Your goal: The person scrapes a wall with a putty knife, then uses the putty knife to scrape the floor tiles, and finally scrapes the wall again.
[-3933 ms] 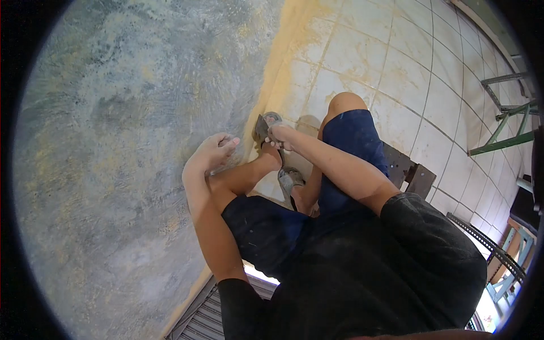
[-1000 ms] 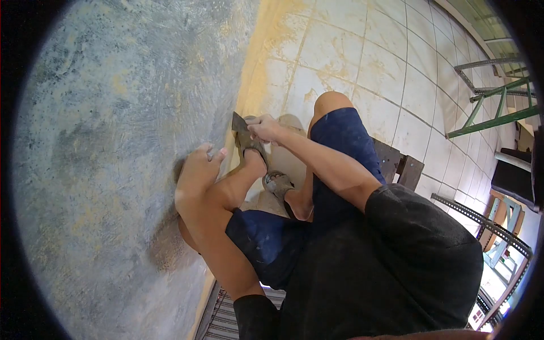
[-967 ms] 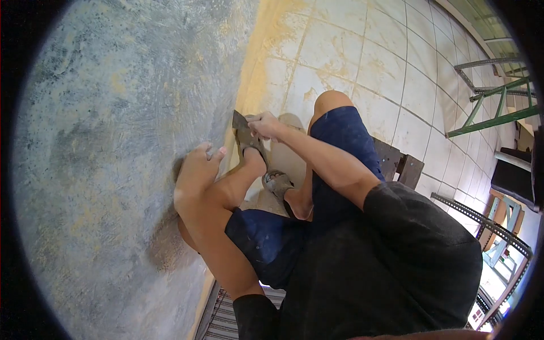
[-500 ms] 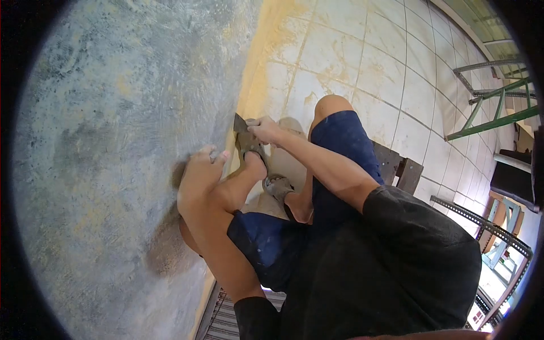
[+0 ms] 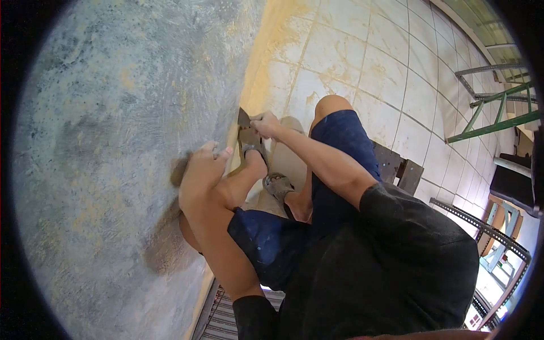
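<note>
My right hand [image 5: 265, 124] grips a putty knife [image 5: 243, 118] with a dark, flat blade. The blade's edge is at the line where the mottled grey-blue wall [image 5: 124, 124] meets the floor, just beyond the toe of one sandal [image 5: 250, 139]. My left hand [image 5: 203, 161] is near the wall, its forearm across my knee. Its fingers are loosely bent and apart from the thumb, with grey smears on them; I see nothing held there. Yellowish dust [image 5: 262, 59] lies in a band along the wall's base.
White floor tiles [image 5: 385, 68] with yellowish smears spread to the right. A low dark wooden stool [image 5: 409, 174] is beside my leg. Green metal legs [image 5: 493, 126] and a perforated metal frame [image 5: 481, 224] stand at the far right. A metal grating [image 5: 222, 317] lies below.
My right hand has shifted slightly up the picture with the putty knife, along the foot of the wall. The left hand has barely moved.
</note>
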`<state>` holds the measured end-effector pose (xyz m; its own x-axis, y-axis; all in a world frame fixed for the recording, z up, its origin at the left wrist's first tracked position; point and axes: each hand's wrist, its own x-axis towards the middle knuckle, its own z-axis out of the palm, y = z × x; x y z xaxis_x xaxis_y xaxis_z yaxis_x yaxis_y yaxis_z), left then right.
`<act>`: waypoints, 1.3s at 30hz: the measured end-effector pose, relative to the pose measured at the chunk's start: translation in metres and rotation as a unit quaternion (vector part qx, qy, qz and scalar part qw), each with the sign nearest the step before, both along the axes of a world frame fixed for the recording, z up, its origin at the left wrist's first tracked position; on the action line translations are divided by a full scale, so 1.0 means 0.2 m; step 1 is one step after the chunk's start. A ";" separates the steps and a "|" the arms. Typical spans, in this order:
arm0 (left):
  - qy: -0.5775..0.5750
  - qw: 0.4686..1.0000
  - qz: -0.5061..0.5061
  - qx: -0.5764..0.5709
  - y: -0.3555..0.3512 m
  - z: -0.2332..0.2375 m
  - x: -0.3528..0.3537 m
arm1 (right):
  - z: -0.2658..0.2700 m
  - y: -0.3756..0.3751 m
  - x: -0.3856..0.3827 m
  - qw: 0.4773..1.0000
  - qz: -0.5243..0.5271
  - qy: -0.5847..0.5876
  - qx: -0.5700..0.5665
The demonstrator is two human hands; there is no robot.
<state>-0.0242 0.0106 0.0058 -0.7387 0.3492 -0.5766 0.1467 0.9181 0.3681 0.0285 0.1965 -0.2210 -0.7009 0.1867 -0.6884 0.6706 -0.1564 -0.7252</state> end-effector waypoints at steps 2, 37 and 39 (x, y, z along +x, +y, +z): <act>0.029 0.998 -0.048 0.006 -0.02 -0.04 0.00 | 0.06 -0.03 0.02 0.998 -0.004 0.028 0.049; -0.020 1.000 0.004 -0.024 0.16 -0.06 -0.02 | -0.34 -0.21 0.10 0.990 -0.087 0.079 0.082; 0.000 1.000 -0.014 -0.028 0.18 -0.06 -0.06 | -0.29 -0.17 0.07 0.986 -0.108 0.110 0.062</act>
